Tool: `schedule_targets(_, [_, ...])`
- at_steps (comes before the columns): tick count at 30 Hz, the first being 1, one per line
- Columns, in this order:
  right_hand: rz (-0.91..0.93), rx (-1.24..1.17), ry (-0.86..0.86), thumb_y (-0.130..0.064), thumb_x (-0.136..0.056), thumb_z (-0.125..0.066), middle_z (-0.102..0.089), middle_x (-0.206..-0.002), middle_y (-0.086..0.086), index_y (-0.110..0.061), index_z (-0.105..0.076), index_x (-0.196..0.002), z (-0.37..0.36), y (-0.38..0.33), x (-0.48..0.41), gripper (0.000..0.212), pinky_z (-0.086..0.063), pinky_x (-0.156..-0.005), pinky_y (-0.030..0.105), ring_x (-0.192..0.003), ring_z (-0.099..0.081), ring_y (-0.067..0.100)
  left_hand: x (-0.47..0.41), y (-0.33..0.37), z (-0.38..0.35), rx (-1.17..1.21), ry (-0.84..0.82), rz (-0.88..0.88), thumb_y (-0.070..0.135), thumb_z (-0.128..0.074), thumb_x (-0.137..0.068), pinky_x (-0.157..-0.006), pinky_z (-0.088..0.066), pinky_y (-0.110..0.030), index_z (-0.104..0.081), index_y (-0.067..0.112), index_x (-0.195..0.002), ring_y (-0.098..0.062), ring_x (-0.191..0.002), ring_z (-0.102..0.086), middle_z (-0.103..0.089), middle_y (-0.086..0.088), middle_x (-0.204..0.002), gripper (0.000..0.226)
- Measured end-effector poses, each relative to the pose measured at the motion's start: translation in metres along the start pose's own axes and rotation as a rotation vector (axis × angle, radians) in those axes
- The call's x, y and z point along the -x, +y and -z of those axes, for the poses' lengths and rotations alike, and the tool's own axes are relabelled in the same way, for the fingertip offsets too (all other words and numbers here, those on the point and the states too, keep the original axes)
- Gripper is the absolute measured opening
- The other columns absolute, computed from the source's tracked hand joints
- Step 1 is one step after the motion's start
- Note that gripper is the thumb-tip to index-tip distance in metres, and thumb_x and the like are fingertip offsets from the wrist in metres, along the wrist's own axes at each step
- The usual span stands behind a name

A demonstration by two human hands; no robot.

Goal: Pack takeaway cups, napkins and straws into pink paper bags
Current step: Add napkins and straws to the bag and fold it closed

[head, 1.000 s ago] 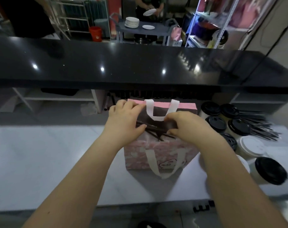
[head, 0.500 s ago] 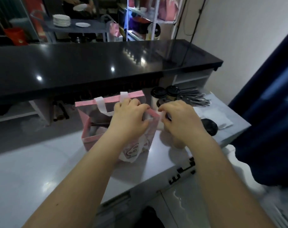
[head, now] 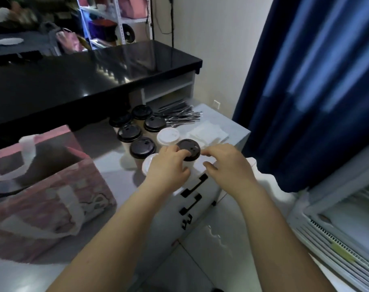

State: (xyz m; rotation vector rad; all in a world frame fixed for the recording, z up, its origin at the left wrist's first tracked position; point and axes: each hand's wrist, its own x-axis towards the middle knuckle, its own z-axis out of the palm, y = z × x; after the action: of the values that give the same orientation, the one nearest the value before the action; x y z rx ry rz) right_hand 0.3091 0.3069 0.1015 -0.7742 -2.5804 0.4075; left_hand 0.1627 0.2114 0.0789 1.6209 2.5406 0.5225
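Hands off pink bag (head: 53,186) | left hand (head: 169,165) fingers clamp black-lidded cup (head: 190,149); right hand (head: 229,166) fingers apart | lift upright

Glossy black counter (head: 91,81) (lights mirrored in it) meets a cream wall (head: 213,39); blue curtain (head: 318,91), perhaps a chiller (head: 343,224) below.

1. We see a glossy black counter (head: 74,76) running across the back.
2. Behind it, a metal shelf rack (head: 118,24), and a white plate (head: 10,41) far left.
3. On our right hangs a dark blue curtain (head: 316,81).
4. Below it sits a white chiller (head: 337,224).
5. Black drawer handles (head: 195,184) line the cabinet front.
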Motion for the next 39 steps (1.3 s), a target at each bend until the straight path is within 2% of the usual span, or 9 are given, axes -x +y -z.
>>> schedule_targets(3, [-0.021,-0.006,-0.060,-0.016,-0.087,-0.063,-0.066,-0.112,-0.005,-0.020,-0.067,-0.111,0.008,0.062,0.005,0.025,-0.046,-0.089,0.038,-0.110,-0.051,0.018,-0.025,0.041,-0.038,0.054,-0.024,0.027,0.032,-0.058,-0.087,-0.090,-0.047,-0.042,-0.056,0.026,-0.131,-0.027,-0.119,-0.045,-0.053,-0.003,-0.124,0.044])
schedule_targets(8, [-0.057,-0.051,-0.116,-0.019,-0.087,-0.063,-0.063,-0.113,-0.008,-0.022,-0.066,-0.110,0.016,0.153,0.010,0.023,-0.044,-0.092,0.039,-0.110,-0.050,0.017,-0.062,0.099,-0.088,0.083,-0.080,0.080,0.030,-0.056,-0.088,-0.093,-0.043,-0.038,-0.058,0.027,-0.129,-0.025,-0.120,-0.044,-0.055,-0.002,-0.127,0.041])
schedule_targets(15, [-0.060,-0.141,-0.241,-0.020,-0.088,-0.063,-0.063,-0.115,-0.007,-0.022,-0.065,-0.112,-0.001,0.226,-0.002,0.024,-0.042,-0.093,0.033,-0.113,-0.049,0.015,-0.083,0.129,-0.134,0.060,-0.064,0.205,0.030,-0.054,-0.089,-0.095,-0.039,-0.040,-0.059,0.028,-0.127,-0.024,-0.122,-0.044,-0.057,0.002,-0.127,0.038])
schedule_targets(22, [-0.040,-0.193,-0.309,-0.022,-0.089,-0.062,-0.062,-0.114,-0.013,-0.025,-0.065,-0.111,-0.031,0.248,-0.053,0.022,-0.037,-0.085,0.024,-0.111,-0.045,0.009,-0.128,0.108,-0.158,0.007,-0.142,0.282,0.028,-0.053,-0.090,-0.096,-0.036,-0.039,-0.053,0.025,-0.135,-0.025,-0.125,-0.040,-0.053,0.000,-0.134,0.045])
schedule_targets(25, [-0.017,-0.181,-0.333,-0.020,-0.088,-0.062,-0.062,-0.116,-0.011,-0.024,-0.064,-0.112,-0.043,0.252,-0.087,0.025,-0.042,-0.091,0.029,-0.113,-0.046,0.010,-0.165,0.099,-0.161,0.061,-0.075,0.327,0.025,-0.053,-0.090,-0.096,-0.034,-0.039,-0.052,0.025,-0.134,-0.025,-0.125,-0.041,-0.053,0.001,-0.133,0.044])
schedule_targets(29, [-0.031,-0.102,-0.471,-0.025,-0.092,-0.058,-0.059,-0.123,-0.009,-0.027,-0.060,-0.120,-0.052,0.253,-0.147,0.027,-0.044,-0.094,0.038,-0.118,-0.043,0.014,-0.219,0.088,-0.146,0.044,-0.001,0.344,0.019,-0.051,-0.088,-0.091,-0.035,-0.039,-0.052,0.024,-0.132,-0.027,-0.120,-0.044,-0.055,-0.001,-0.127,0.044])
schedule_targets(34, [0.012,-0.061,-0.514,-0.023,-0.091,-0.060,-0.058,-0.127,-0.008,-0.029,-0.058,-0.124,-0.069,0.248,-0.228,0.033,-0.042,-0.098,0.039,-0.122,-0.042,0.015,-0.269,0.050,-0.119,-0.052,-0.122,0.498,0.013,-0.052,-0.084,-0.092,-0.032,-0.040,-0.049,0.025,-0.132,-0.029,-0.120,-0.042,-0.053,-0.004,-0.126,0.050])
schedule_targets(39, [0.084,-0.056,-0.610,-0.023,-0.089,-0.063,-0.058,-0.126,-0.007,-0.028,-0.058,-0.123,-0.099,0.243,-0.267,0.034,-0.043,-0.096,0.038,-0.122,-0.043,0.016,-0.279,0.016,-0.106,-0.048,-0.169,0.626,0.020,-0.056,-0.086,-0.087,-0.032,-0.039,-0.049,0.025,-0.129,-0.029,-0.118,-0.042,-0.054,-0.003,-0.123,0.044])
